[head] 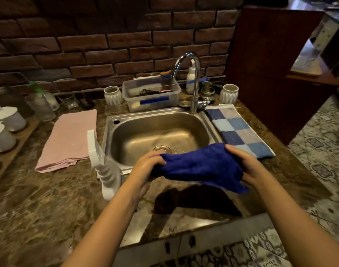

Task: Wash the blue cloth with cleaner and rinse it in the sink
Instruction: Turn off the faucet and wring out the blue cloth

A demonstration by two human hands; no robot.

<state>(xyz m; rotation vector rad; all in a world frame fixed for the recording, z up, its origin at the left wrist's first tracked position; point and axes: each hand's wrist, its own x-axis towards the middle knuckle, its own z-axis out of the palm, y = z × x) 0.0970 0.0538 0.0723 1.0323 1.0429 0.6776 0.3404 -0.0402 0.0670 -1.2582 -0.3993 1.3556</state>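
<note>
Clearly, both hands had the blue cloth [199, 166] between them: the left hand [150, 166] gripped its left end with curled fingers, and the right hand [245, 164] gripped its right end in the same way. The long axis of the cloth ran from left to right, almost parallel to the near rim of the sink [126, 132], and one corner hung down below the right hand. We saw the cloth in the air over that near rim, partly over the table [49, 199] and partly over the basin, on the near side of the drain [162, 149].

The tap [195, 74] stood at the far right corner of the sink, well apart from the cloth, with its spout high over the back. We could not tell if water ran from it. So we judged that the coming move depended on one direction: the cloth had to go away from the body, over the drain and toward the spout. The tap handle [202, 103] and a white pump bottle [190, 79] behind the tap lay on the right, so the right hand was the nearer one to them. A white plastic thing [107, 170] stood at the near left corner of the sink, just beside the left forearm; we could not tell what it was
</note>
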